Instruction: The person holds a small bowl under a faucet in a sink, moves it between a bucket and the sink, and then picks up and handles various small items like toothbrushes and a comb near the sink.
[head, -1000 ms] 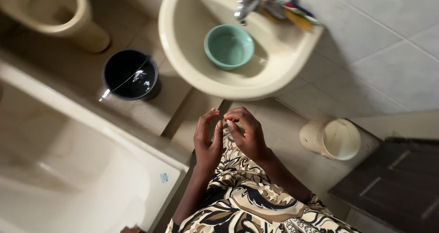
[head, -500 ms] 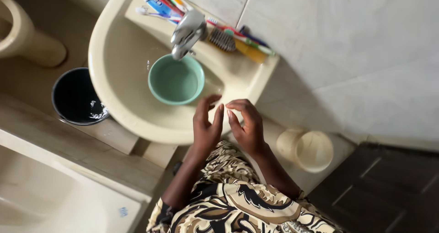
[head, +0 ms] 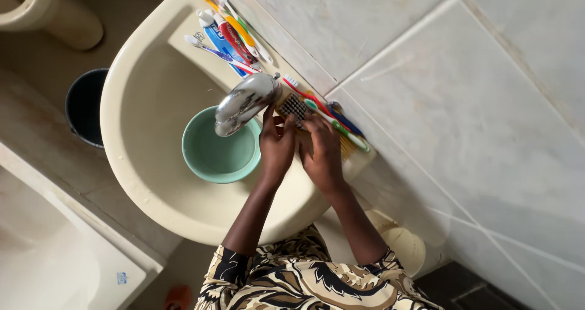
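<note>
Sink (head: 140, 164) is the big landmark here. Green bowl (head: 213, 151) sits in its basin, right under the tap (head: 244, 103). On the ledge behind the tap, against the wall: toothbrushes (head: 234, 33) and a small brush (head: 294, 106).

Both my hands are at that brush, just beside the tap. It's prob light, stiff plastic w/ bristles, likely wet so a bit slippery; I'd take it by the sides of the block, not the bristles.

Left hand (head: 277, 145): fingers curled loosely, tips at the brush edge. Right hand (head: 322, 155): fingers bent over the ledge next to it. Can't tell if either actually has it pinched yet tbh.
</note>
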